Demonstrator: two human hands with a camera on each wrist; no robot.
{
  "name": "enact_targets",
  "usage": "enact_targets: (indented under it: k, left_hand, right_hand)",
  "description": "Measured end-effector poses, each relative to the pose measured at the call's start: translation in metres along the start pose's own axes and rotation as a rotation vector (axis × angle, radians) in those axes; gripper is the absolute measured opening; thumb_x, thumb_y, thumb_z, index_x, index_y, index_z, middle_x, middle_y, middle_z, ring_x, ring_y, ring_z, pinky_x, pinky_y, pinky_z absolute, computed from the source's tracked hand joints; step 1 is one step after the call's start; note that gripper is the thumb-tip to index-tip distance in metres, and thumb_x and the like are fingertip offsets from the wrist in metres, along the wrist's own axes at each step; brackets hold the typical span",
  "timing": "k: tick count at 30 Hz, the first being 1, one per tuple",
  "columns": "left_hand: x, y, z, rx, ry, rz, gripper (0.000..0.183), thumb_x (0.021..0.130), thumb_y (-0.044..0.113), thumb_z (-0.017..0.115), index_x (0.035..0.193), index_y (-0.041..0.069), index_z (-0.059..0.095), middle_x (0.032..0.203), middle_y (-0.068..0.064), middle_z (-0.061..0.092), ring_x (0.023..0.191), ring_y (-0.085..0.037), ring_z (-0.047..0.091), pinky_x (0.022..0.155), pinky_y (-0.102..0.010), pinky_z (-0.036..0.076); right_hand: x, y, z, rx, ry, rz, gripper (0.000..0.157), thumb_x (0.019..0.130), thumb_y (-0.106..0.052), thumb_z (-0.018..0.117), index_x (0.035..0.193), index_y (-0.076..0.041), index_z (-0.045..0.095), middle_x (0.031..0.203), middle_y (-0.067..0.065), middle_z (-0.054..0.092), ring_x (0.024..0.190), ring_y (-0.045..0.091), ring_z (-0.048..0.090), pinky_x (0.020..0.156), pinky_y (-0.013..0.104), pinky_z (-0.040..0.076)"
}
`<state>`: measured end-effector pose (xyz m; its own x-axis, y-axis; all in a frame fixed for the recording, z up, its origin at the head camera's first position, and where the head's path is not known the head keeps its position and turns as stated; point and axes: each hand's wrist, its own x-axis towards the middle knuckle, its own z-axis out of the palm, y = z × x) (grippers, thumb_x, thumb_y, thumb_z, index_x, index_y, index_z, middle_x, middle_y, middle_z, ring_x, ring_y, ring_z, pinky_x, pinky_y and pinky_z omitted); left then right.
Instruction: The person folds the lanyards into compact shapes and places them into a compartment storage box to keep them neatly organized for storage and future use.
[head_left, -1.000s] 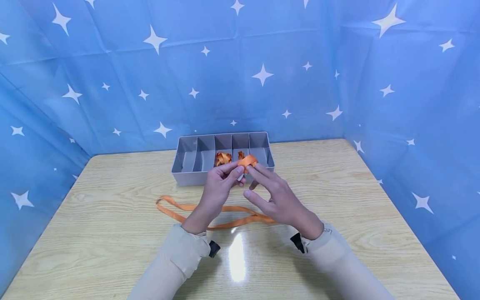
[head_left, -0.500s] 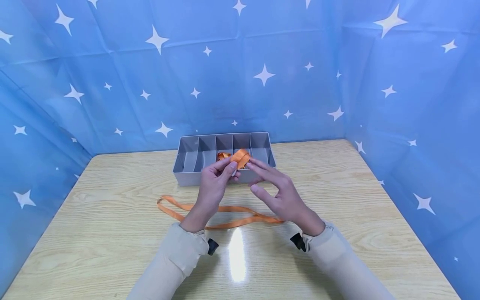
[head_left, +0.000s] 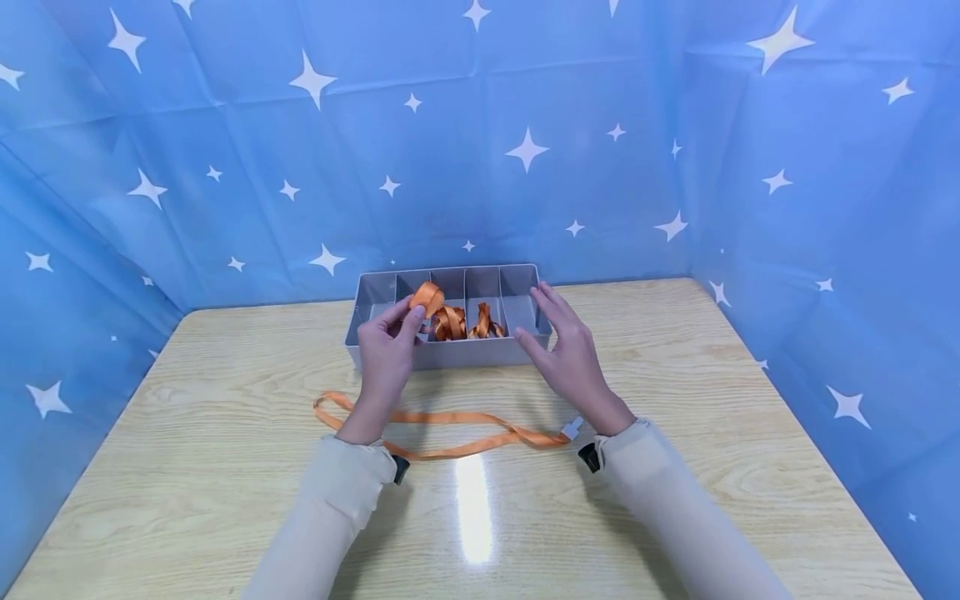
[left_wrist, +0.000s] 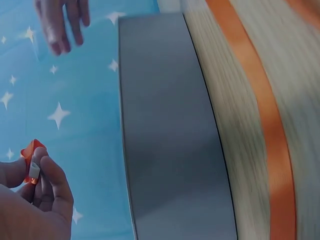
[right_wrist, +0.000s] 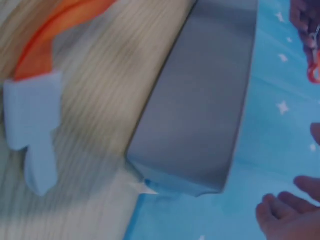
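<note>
My left hand (head_left: 384, 354) pinches a rolled orange lanyard (head_left: 428, 297) above the left part of a grey divided box (head_left: 472, 356). A white clip (left_wrist: 34, 171) shows between thumb and fingers in the left wrist view. Beside the box's right end is my right hand (head_left: 567, 358), its fingers spread and holding nothing; whether it touches the rim I cannot tell. Inside the box, one bundled orange lanyard (head_left: 450, 323) lies in the middle compartment and another (head_left: 486, 325) in the compartment to its right.
A loose orange lanyard (head_left: 457, 417) lies stretched across the wooden table (head_left: 187, 467) in front of the box, partly behind my left wrist. Its white clip (head_left: 572, 428) lies near my right wrist. A blue star-patterned curtain (head_left: 480, 167) hangs behind the table and at its sides.
The left hand has carried the rolled lanyard leftward, away from the right hand. My right hand has let go of the roll and moved right, to the box's end.
</note>
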<state>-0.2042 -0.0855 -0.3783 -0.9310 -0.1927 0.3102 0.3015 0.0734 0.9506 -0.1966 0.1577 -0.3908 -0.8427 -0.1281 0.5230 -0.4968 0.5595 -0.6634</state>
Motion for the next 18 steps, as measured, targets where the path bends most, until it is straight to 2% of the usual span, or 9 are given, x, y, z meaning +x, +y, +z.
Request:
enact_targets:
  k: [4, 6, 11, 14, 18]
  left_hand:
    - [0.010, -0.008, -0.009, 0.057, 0.014, 0.017, 0.031, 0.096, 0.013, 0.067, 0.122, -0.005, 0.068, 0.095, -0.023, 0.068, 0.069, -0.007, 0.064, 0.058, -0.016, 0.049]
    - [0.013, -0.011, -0.013, 0.094, 0.012, 0.012, 0.032, 0.097, 0.012, 0.066, 0.122, -0.006, 0.067, 0.097, -0.024, 0.068, 0.072, -0.013, 0.067, 0.057, -0.015, 0.047]
    - [0.018, -0.016, -0.019, 0.231, 0.053, 0.022, 0.032, 0.095, 0.012, 0.068, 0.122, -0.006, 0.067, 0.105, -0.023, 0.070, 0.087, -0.027, 0.065, 0.067, -0.013, 0.048]
    - [0.021, -0.018, -0.020, 0.329, 0.064, 0.040, 0.032, 0.095, 0.012, 0.068, 0.122, -0.005, 0.067, 0.106, -0.021, 0.070, 0.089, -0.028, 0.062, 0.071, -0.016, 0.047]
    - [0.024, -0.020, -0.020, 0.455, 0.048, 0.044, 0.033, 0.095, 0.013, 0.068, 0.124, -0.005, 0.067, 0.105, -0.020, 0.070, 0.082, -0.027, 0.060, 0.065, -0.020, 0.046]
  right_hand:
    - [0.002, 0.009, 0.003, -0.027, -0.051, 0.067, 0.063, 0.095, -0.021, 0.070, 0.147, 0.003, 0.044, 0.157, 0.019, 0.034, 0.142, 0.037, 0.035, 0.112, 0.054, 0.033]
    - [0.002, 0.013, 0.005, -0.029, -0.066, 0.091, 0.063, 0.096, -0.022, 0.069, 0.147, 0.004, 0.043, 0.157, 0.019, 0.033, 0.142, 0.038, 0.034, 0.112, 0.054, 0.033]
    - [0.004, 0.020, 0.009, -0.036, -0.084, 0.139, 0.060, 0.097, -0.022, 0.067, 0.146, 0.005, 0.044, 0.157, 0.019, 0.033, 0.143, 0.037, 0.034, 0.111, 0.054, 0.034]
    - [0.006, 0.021, 0.010, -0.050, -0.087, 0.166, 0.058, 0.097, -0.022, 0.067, 0.145, 0.005, 0.046, 0.156, 0.019, 0.035, 0.142, 0.038, 0.035, 0.111, 0.054, 0.034]
    - [0.008, 0.022, 0.011, -0.074, -0.096, 0.210, 0.057, 0.097, -0.021, 0.067, 0.144, 0.005, 0.047, 0.154, 0.022, 0.037, 0.141, 0.039, 0.037, 0.110, 0.055, 0.035]
